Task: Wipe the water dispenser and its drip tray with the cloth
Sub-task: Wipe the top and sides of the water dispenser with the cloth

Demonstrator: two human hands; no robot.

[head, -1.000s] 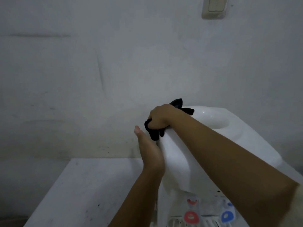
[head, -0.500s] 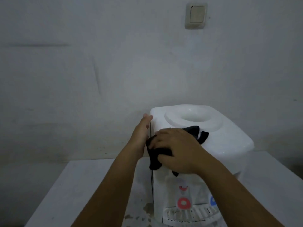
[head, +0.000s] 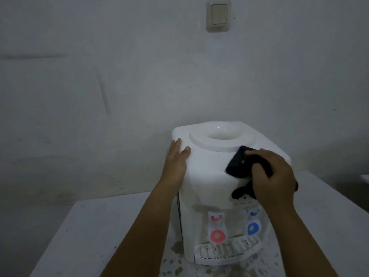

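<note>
White moulded plastic forms the water dispenser (head: 215, 176), rounded at the corners with a round hollow on top, standing on the stained white desk (head: 83, 232); its slotted drip tray (head: 225, 251) sits below the red tap (head: 217, 234) and blue tap (head: 253, 228). Left hand (head: 175, 162) lies flat against the left top edge. Right hand (head: 273, 176), its grip curled round the crumpled black cloth (head: 237, 162), has slid from the front left to the right top corner

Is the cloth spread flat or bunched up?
Bunched up. The black cloth is crumpled under the right hand, whose fingers curl round it against the dispenser top edge.
</note>
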